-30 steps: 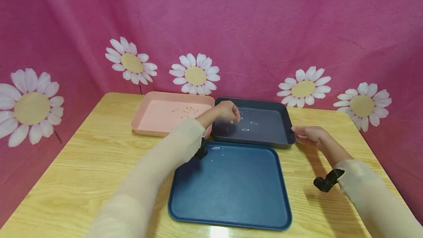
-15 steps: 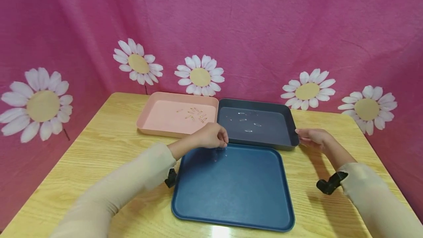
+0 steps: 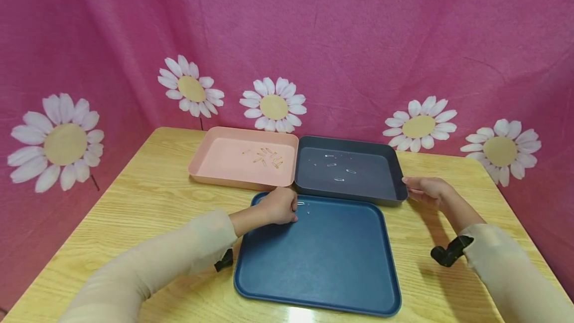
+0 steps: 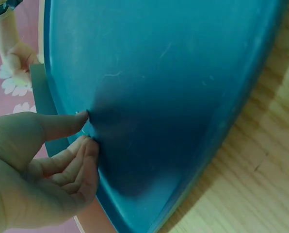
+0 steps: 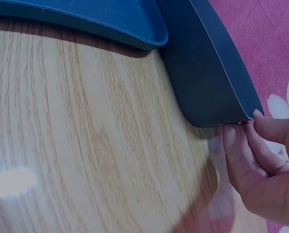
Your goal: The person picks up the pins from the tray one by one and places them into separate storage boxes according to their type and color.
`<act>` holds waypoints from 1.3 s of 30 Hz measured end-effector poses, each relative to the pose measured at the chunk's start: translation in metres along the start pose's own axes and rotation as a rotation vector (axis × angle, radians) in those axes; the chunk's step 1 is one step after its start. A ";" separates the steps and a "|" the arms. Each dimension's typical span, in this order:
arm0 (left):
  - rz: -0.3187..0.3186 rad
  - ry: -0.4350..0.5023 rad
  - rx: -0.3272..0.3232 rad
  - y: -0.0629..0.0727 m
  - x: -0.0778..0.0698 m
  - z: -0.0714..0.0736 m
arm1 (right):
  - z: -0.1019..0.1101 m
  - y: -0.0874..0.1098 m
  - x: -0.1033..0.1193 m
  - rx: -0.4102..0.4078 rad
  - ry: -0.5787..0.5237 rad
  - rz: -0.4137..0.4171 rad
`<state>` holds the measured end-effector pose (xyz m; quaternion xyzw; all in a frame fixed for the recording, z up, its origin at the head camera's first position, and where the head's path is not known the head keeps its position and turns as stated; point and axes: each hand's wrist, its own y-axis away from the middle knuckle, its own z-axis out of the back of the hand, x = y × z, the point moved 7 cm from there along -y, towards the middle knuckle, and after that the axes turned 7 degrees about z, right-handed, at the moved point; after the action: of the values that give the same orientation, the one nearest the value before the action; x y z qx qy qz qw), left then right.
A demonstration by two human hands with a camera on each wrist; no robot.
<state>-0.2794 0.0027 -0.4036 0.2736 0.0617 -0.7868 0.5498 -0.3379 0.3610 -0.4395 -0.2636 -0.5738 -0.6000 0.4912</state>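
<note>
My left hand (image 3: 279, 207) is low over the back left of the blue tray (image 3: 323, 263), beside a silver safety pin (image 3: 301, 203) and a tiny pinkish piece (image 3: 308, 208). In the left wrist view, a gap separates its thumb from its bent fingers, with no held thing visible. My right hand (image 3: 426, 188) pinches the front right corner of the dark grey tray (image 5: 202, 82), thumb at the rim and fingers against the outside. Inside that tray lie several silver safety pins (image 3: 339, 180). Several gold safety pins (image 3: 263, 152) lie in the pink tray (image 3: 215, 163).
All three trays stand on a wooden table (image 3: 179, 223); the pink and dark grey ones sit side by side behind the blue one. A pink cloth (image 3: 341, 54) printed with daisies hangs right behind the table. Small specks (image 3: 343, 156) lie in the dark grey tray.
My left hand has come from above the dark grey tray back toward me and left, down to the blue tray. Pins it covered now show. The right hand keeps its grip.
</note>
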 end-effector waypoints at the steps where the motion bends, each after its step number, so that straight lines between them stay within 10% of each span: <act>1: -0.018 -0.005 -0.002 0.000 -0.001 -0.001 | 0.000 0.000 0.000 -0.003 -0.005 0.000; 7: -0.146 0.002 0.042 0.001 -0.011 -0.009 | 0.000 0.000 0.000 -0.010 -0.034 0.004; 26: -0.108 -0.182 0.282 0.006 -0.023 -0.020 | -0.002 0.002 0.001 -0.005 0.008 0.017; 39: -0.205 -0.038 0.322 -0.007 -0.045 -0.003 | -0.002 0.005 0.002 -0.011 -0.105 -0.011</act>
<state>-0.2736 0.0438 -0.3853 0.3355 -0.0477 -0.8434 0.4169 -0.3334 0.3590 -0.4364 -0.2943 -0.5968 -0.5911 0.4559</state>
